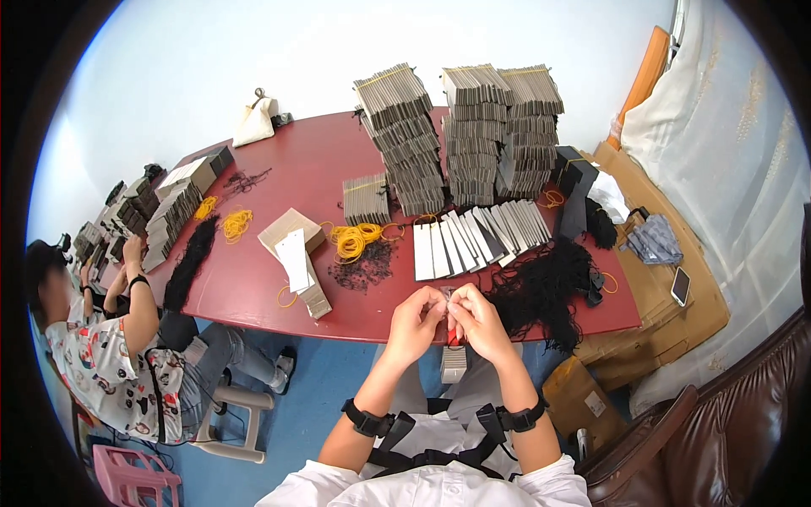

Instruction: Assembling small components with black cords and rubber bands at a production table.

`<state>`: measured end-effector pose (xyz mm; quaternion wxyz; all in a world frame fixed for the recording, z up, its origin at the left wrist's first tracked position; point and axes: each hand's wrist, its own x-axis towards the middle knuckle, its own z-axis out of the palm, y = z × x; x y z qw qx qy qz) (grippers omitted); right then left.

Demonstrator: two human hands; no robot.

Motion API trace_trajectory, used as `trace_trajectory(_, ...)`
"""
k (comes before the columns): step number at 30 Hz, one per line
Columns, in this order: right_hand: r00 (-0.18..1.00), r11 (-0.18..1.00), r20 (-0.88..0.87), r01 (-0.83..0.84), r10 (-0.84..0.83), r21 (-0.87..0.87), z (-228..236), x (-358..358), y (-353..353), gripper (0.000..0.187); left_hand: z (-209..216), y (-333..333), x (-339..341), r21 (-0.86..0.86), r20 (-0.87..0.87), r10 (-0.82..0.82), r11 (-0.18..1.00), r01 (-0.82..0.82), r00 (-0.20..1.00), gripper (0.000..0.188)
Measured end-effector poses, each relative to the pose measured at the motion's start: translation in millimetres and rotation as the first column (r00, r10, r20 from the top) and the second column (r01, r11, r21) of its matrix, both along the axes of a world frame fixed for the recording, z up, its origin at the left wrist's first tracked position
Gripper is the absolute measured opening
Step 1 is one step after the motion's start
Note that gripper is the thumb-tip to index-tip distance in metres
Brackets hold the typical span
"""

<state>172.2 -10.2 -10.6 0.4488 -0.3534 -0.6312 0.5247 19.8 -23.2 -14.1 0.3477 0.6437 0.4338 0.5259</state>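
My two bare hands meet low in front of me, just by the near edge of the dark red table [279, 182], and what counts is how the short pile of grey, flat, card-like pieces [454, 365] lies from my fingertips: straight back toward my body, between my knees, its length running roughly from me toward the table. A slim, bright red piece [454, 335] hangs between my fingers and that pile, its long axis pointing the same way — back toward me — and my right hand [478, 321] is the nearer of the two to it. My right fingers are curled in around the red piece and look closed on it. My left hand [412, 323] has its thumb and fingertips bunched close to the right ones, but whether they are clamped on something thin I cannot tell; whatever lies there is too small. The loose heap of black, stringy cords [545, 291] spreads on the table just beside my right hand, and beyond my fingertips the slanting row of white and grey flat cards [439, 251] lies apart from both hands.
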Motion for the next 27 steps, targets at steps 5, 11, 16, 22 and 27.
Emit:
trace_trajectory(5, 0.999, 0.993, -0.039, -0.038, 0.034, -0.114, 4.2, 1.1, 2.1, 0.006, 2.6, 0.7, 0.4, -0.086, 0.024, 0.025, 0.996, -0.023, 0.999, 0.003)
trace_trajectory(11, 0.995, 0.990, -0.095, -0.049, 0.036, -0.135, 6.1, 2.5, -0.8, 0.006, 4.5, -1.9, -0.3, -0.117, 0.064, 0.026, 0.993, -0.019, 0.998, 0.005)
trace_trajectory(16, 0.996, 0.989, -0.083, -0.038, 0.026, -0.141, 7.3, 4.9, -2.0, 0.006, 6.2, -1.5, 1.4, -0.079, 0.088, 0.049, 0.996, -0.043, 0.995, 0.006)
trace_trajectory(22, 0.979, 0.980, -0.203, -0.038, -0.002, -0.196, 8.8, 4.7, -3.7, 0.006, 7.4, -3.4, 4.3, -0.183, 0.236, 0.098, 0.982, -0.055, 0.967, 0.008)
trace_trajectory(27, 0.947, 0.976, -0.320, -0.041, -0.031, -0.214, 12.2, 2.5, -4.3, 0.007, 8.2, -6.0, 4.2, -0.154, 0.276, 0.119, 0.985, -0.078, 0.954, 0.011)
